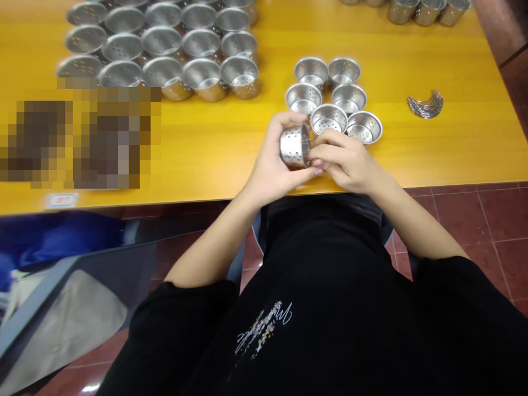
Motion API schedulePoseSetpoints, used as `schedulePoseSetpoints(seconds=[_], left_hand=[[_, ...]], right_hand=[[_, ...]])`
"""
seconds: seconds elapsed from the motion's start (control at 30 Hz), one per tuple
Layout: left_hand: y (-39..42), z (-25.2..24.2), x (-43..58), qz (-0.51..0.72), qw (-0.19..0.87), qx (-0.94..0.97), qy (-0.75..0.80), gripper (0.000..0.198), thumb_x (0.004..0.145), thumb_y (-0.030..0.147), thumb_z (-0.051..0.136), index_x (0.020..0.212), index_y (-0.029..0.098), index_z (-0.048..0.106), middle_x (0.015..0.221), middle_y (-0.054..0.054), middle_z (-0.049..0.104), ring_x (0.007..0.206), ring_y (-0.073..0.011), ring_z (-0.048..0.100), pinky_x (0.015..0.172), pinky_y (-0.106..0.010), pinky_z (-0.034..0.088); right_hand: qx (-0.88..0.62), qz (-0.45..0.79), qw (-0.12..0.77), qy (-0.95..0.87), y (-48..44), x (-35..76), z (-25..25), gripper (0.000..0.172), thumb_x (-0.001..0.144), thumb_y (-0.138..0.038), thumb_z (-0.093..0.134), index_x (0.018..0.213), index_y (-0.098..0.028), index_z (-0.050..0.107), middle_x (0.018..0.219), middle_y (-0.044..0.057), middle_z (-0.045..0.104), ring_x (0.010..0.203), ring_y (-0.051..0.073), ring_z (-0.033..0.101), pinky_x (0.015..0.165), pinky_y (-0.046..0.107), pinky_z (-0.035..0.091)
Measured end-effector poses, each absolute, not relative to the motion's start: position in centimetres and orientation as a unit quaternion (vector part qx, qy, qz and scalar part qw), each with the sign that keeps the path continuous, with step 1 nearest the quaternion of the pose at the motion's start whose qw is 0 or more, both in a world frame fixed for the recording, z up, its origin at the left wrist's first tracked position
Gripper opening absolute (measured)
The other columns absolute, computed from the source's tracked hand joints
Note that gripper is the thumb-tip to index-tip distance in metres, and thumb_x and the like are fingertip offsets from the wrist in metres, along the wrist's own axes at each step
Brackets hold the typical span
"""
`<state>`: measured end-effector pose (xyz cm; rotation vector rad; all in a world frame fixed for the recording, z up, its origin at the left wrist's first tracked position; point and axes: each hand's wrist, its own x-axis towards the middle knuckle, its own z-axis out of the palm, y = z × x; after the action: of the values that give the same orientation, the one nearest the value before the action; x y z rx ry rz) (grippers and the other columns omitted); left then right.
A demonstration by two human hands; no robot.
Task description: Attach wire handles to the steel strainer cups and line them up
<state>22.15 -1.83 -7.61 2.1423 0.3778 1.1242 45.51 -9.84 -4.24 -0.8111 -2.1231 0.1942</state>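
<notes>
My left hand (270,165) is wrapped round a small perforated metal cup (292,147), tilted on its side with its mouth toward the right. At that mouth, my right hand (346,164) is closed, its fingertips pinched together at the rim. A thin glint of metal shows by these fingertips, too small to name. Just beyond my hands, several perforated cups (329,119) stand upright on the yellow table (214,148). Off to the right lies a small pile of thin, curved metal wires (427,105).
Rows of larger-looking metal cups (202,74) fill the table's back left. More cups (429,11) stand at the far right edge. A blurred-out patch (107,148) and a small white label (62,200) are at the left. The table's front edge runs close to my body.
</notes>
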Motion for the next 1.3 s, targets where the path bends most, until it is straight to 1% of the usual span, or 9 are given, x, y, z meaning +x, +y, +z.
schedulePoseSetpoints(seconds=[0.2, 0.43, 0.53, 0.67, 0.73, 0.87, 0.97, 1.17, 1.3], left_hand=[[-2.4, -6.9, 22.1, 0.416, 0.347, 0.83, 0.131, 0.104, 0.086, 0.078, 0.095, 0.167, 0.036, 0.045, 0.16, -0.014, 0.061, 0.148, -0.0392, 0.069, 0.131, -0.063, 0.059], [-3.1, -6.2, 22.0, 0.385, 0.382, 0.83, 0.129, 0.095, 0.093, 0.069, 0.093, 0.168, 0.034, 0.046, 0.156, -0.014, 0.064, 0.146, -0.038, 0.07, 0.13, -0.064, 0.059], [-3.4, -6.0, 22.0, 0.38, 0.388, 0.83, 0.124, 0.1, 0.087, 0.073, 0.097, 0.167, 0.035, 0.05, 0.155, -0.013, 0.065, 0.144, -0.0389, 0.071, 0.13, -0.063, 0.059], [-3.5, -5.7, 22.0, 0.373, 0.397, 0.83, 0.118, 0.103, 0.082, 0.081, 0.097, 0.163, 0.036, 0.054, 0.155, -0.013, 0.068, 0.142, -0.0386, 0.072, 0.126, -0.061, 0.063], [-3.5, -5.6, 21.9, 0.371, 0.397, 0.831, 0.118, 0.099, 0.084, 0.084, 0.093, 0.162, 0.035, 0.056, 0.154, -0.013, 0.069, 0.14, -0.0378, 0.073, 0.124, -0.06, 0.065], [-3.6, -5.3, 21.9, 0.373, 0.39, 0.832, 0.125, 0.085, 0.096, 0.085, 0.08, 0.16, 0.033, 0.058, 0.149, -0.013, 0.071, 0.135, -0.0335, 0.075, 0.119, -0.054, 0.068], [-3.6, -5.2, 22.0, 0.375, 0.378, 0.837, 0.126, 0.083, 0.098, 0.086, 0.076, 0.159, 0.033, 0.058, 0.148, -0.013, 0.072, 0.135, -0.033, 0.075, 0.119, -0.053, 0.068], [-3.5, -5.4, 22.0, 0.375, 0.382, 0.835, 0.125, 0.082, 0.098, 0.083, 0.079, 0.159, 0.033, 0.058, 0.149, -0.013, 0.071, 0.137, -0.0343, 0.074, 0.121, -0.055, 0.067], [-3.4, -5.5, 21.9, 0.375, 0.394, 0.829, 0.13, 0.087, 0.093, 0.083, 0.085, 0.16, 0.034, 0.057, 0.15, -0.013, 0.07, 0.137, -0.0348, 0.074, 0.121, -0.056, 0.066]], right_hand=[[-0.311, 0.159, 0.428, -0.834, -10.2, 45.5, -3.5, 0.038, 0.125, -0.045, 0.06, 0.108, -0.018, 0.081, 0.099, 0.004, 0.066, 0.088, 0.018, 0.065, 0.084, 0.033, 0.053], [-0.299, 0.224, 0.425, -0.824, -10.6, 45.3, -2.8, 0.034, 0.116, -0.038, 0.073, 0.092, -0.016, 0.083, 0.086, 0.0, 0.06, 0.075, 0.013, 0.057, 0.072, 0.028, 0.045], [-0.308, 0.235, 0.425, -0.818, -10.5, 45.3, -3.0, 0.034, 0.113, -0.039, 0.077, 0.087, -0.016, 0.083, 0.083, -0.001, 0.061, 0.073, 0.012, 0.057, 0.069, 0.027, 0.043], [-0.314, 0.254, 0.431, -0.807, -10.5, 45.3, -3.2, 0.033, 0.111, -0.042, 0.081, 0.089, -0.017, 0.083, 0.082, 0.0, 0.066, 0.073, 0.013, 0.06, 0.068, 0.027, 0.045], [-0.312, 0.263, 0.429, -0.806, -10.4, 45.4, -3.1, 0.034, 0.111, -0.044, 0.082, 0.088, -0.018, 0.082, 0.082, 0.0, 0.067, 0.073, 0.013, 0.061, 0.067, 0.027, 0.045], [-0.31, 0.27, 0.42, -0.809, -10.4, 45.4, -2.9, 0.04, 0.111, -0.044, 0.081, 0.082, -0.017, 0.077, 0.082, 0.001, 0.067, 0.072, 0.013, 0.06, 0.067, 0.027, 0.044], [-0.31, 0.273, 0.416, -0.81, -10.5, 45.3, -2.8, 0.042, 0.112, -0.045, 0.079, 0.081, -0.017, 0.075, 0.082, 0.001, 0.067, 0.072, 0.013, 0.059, 0.067, 0.027, 0.043], [-0.302, 0.287, 0.402, -0.815, -10.5, 45.4, -2.7, 0.047, 0.115, -0.046, 0.076, 0.08, -0.016, 0.073, 0.081, 0.001, 0.066, 0.072, 0.012, 0.058, 0.067, 0.027, 0.042], [-0.297, 0.291, 0.396, -0.819, -10.4, 45.4, -2.7, 0.049, 0.116, -0.049, 0.075, 0.08, -0.016, 0.072, 0.082, 0.001, 0.067, 0.072, 0.012, 0.059, 0.068, 0.027, 0.042]])
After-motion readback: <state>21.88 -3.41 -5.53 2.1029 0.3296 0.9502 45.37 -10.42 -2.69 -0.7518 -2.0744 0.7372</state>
